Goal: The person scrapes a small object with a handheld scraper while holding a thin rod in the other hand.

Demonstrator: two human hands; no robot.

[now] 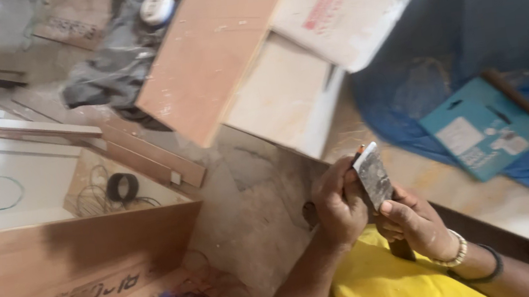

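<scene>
The yellow cloth lies closest. Above it, left hand and right hand both hold tight a small dirty scraper blade, rubbing it clean, it seems; a careful grip matters.

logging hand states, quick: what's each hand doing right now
Left hand: closed, fingers touching the top of the scraper blade.
Right hand: closed around the scraper's lower part, thumb on the blade.

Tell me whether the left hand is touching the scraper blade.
Touching. The head view shows the left hand with its fingers curled against the edge of the grey scraper blade, no gap between them; the right hand grips it from below.
</scene>
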